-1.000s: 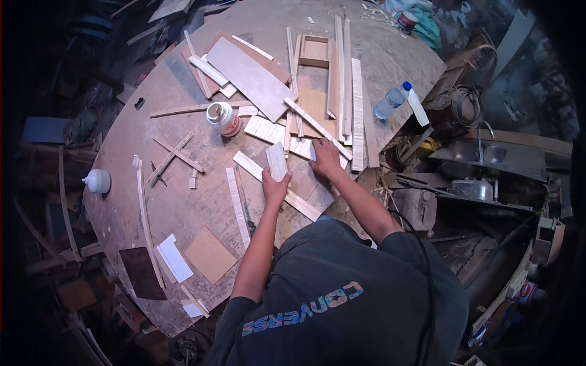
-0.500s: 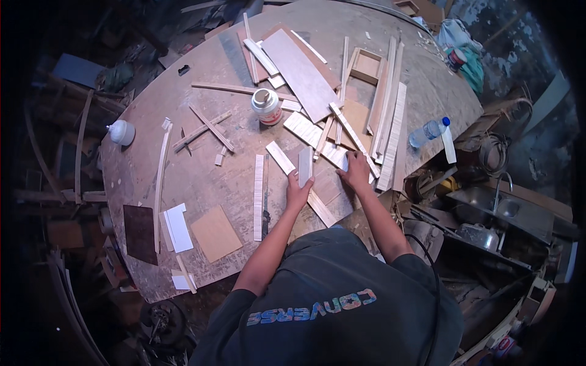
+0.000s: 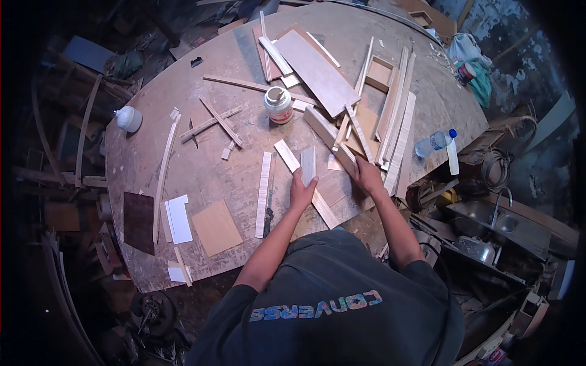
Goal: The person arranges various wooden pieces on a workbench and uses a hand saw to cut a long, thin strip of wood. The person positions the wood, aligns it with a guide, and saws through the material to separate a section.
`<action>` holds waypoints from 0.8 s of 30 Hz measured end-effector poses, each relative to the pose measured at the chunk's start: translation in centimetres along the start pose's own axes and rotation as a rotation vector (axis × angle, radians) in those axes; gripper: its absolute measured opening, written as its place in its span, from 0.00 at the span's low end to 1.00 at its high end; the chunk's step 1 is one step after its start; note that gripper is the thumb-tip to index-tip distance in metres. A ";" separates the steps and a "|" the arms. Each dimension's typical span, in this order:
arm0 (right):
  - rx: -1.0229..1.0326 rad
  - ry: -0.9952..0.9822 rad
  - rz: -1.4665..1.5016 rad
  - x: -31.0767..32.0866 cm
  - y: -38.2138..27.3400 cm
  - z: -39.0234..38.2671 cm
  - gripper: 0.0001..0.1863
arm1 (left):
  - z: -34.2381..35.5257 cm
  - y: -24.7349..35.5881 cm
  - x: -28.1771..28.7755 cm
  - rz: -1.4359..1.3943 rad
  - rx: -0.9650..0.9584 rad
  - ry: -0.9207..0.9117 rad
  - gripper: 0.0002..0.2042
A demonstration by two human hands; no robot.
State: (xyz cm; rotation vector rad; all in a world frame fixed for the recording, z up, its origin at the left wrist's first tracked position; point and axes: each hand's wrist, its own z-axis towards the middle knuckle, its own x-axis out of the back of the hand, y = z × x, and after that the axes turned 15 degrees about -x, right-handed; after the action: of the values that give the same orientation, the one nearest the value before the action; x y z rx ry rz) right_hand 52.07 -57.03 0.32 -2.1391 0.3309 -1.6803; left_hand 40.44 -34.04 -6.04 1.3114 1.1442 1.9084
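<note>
My left hand (image 3: 301,191) is closed round the lower end of a short greyish wood block (image 3: 309,160), which stands up from the grip. Under it a pale wood strip (image 3: 325,209) lies slantwise on the worktable. Further right, my right hand (image 3: 370,179) grips the near end of a long narrow board (image 3: 323,129). That board is tipped up on its edge, with thin sticks (image 3: 360,135) lying against or across it. Its far end is close to a lidded white jar (image 3: 279,108). The fingertips of my right hand are partly hidden.
A large pinkish panel (image 3: 317,70) and long wood strips (image 3: 397,116) are piled at the back right, beside a small wooden frame (image 3: 380,74). A water bottle (image 3: 431,144) lies near the right edge. Crossed sticks (image 3: 213,122) and a square brown panel (image 3: 217,227) lie to the left.
My right hand has turned the long board from lying flat onto its edge. My left hand keeps the greyish block. The whole view has shifted slightly.
</note>
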 end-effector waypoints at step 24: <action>-0.397 -0.758 1.082 0.3 -3.7 -5.0 0.34 | -0.8 -0.1 1.8 -0.284 0.173 0.089 0.32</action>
State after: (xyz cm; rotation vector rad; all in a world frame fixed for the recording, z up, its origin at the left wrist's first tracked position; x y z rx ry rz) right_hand 47.12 -54.68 3.25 -2.0098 1.3266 -0.1930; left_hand 39.01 -32.77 -5.43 1.0901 1.4829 1.7040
